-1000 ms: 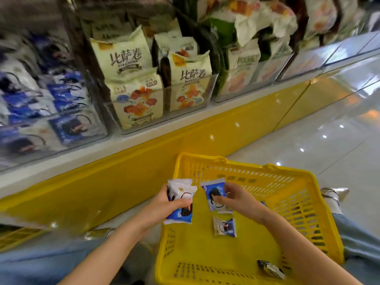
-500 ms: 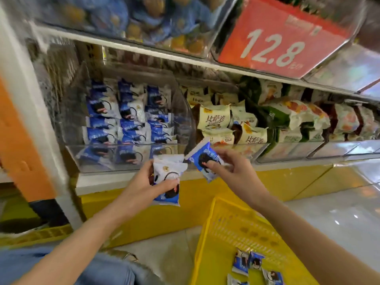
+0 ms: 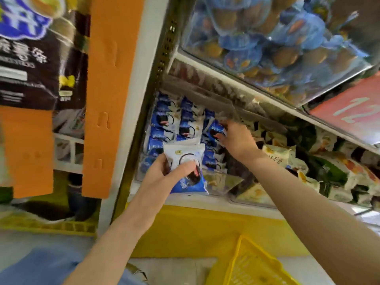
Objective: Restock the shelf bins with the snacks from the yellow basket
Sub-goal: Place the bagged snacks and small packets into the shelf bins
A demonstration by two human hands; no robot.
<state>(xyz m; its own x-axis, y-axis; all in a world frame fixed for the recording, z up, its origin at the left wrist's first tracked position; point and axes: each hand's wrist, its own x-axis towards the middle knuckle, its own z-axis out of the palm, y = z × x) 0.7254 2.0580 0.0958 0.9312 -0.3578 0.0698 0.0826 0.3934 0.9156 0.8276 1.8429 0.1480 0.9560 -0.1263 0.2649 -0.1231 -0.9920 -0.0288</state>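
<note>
My left hand grips a white and blue snack packet in front of the clear shelf bin. That bin holds several packets of the same blue and white kind. My right hand reaches over the bin's rim and pinches a blue packet at the top of the pile. A corner of the yellow basket shows at the bottom edge; its contents are out of view.
A neighbouring bin to the right holds cream and green snack bags. Above hangs a bin of blue-wrapped cakes and a red price sign. An orange upright panel and white shelf post stand at left. The yellow shelf base runs below.
The view has swung up from the basket to the shelf. My right hand has carried its blue packet up into the bin, and my left hand has risen with its packet toward the bin front.
</note>
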